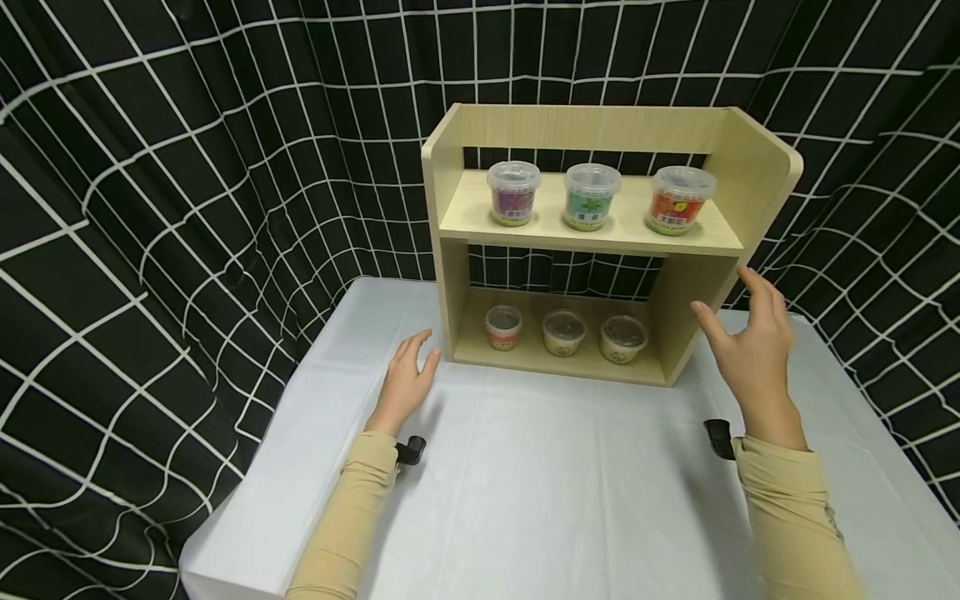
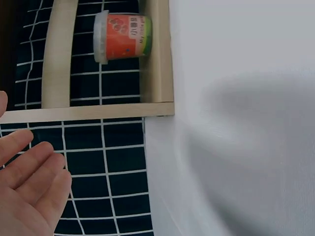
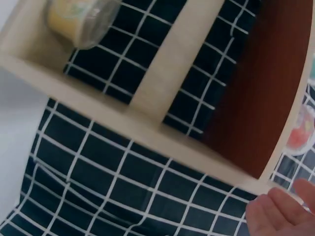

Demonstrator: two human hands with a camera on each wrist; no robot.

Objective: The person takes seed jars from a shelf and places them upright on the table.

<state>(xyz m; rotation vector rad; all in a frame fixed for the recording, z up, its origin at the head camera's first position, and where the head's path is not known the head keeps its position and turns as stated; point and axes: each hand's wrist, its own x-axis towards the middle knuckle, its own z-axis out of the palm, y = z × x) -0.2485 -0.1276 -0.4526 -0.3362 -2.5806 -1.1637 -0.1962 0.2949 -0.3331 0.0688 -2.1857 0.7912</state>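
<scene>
A pale wooden two-tier shelf (image 1: 585, 237) stands on the table. On its upper board sit three lidded plastic cups: a purple-labelled one (image 1: 513, 196), a teal one (image 1: 589, 200) and a red one (image 1: 678, 204). Three smaller lidded cups line the lower board: a red-labelled cup (image 1: 503, 327) and two cream ones, one in the middle (image 1: 563, 333) and one at right (image 1: 622, 339). My left hand (image 1: 406, 379) holds nothing, fingers spread apart from the thumb, left of the shelf. My right hand (image 1: 752, 350), also with nothing in it, has its fingers beside the shelf's right side.
White cloth covers the table (image 1: 540, 483). A black curtain with a white grid (image 1: 187, 208) surrounds it at the back and both sides. Each wrist carries a small black camera mount, on the left wrist (image 1: 411, 450) and the right wrist (image 1: 720, 438).
</scene>
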